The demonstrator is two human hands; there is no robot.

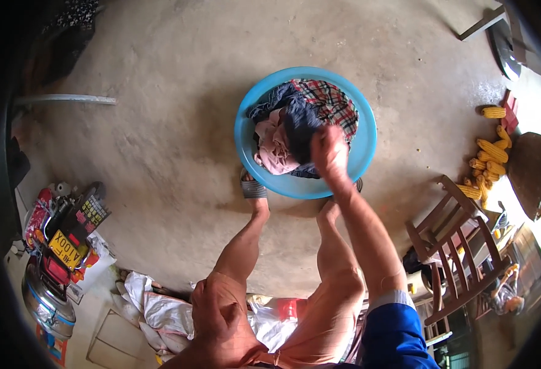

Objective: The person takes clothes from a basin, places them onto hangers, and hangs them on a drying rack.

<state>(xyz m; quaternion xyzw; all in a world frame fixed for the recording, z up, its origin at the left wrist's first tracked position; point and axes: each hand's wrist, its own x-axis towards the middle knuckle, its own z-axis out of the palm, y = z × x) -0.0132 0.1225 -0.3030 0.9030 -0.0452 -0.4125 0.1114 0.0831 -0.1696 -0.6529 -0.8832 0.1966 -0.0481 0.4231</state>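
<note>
A round light-blue basin [367, 144] stands on the floor in front of my feet, with a heap of clothes in it. My right hand [330, 150], blurred by motion, is closed on a dark navy garment [300, 126] over the basin's right half. Beside that garment lies a pink garment [274, 147], crumpled at the left. A red, black and white checked cloth [332, 101] spreads along the far side. Down at my left thigh rests my left hand [212, 310], thumb apart from the fingers and nothing visible in it.
My sandalled left foot [253, 186] is close to the basin's near rim. To the right are a wooden chair [461, 246] and a pile of corn cobs [489, 157]. A motorcycle [58, 246] stands at the left. White sacks [163, 310] lie behind my legs.
</note>
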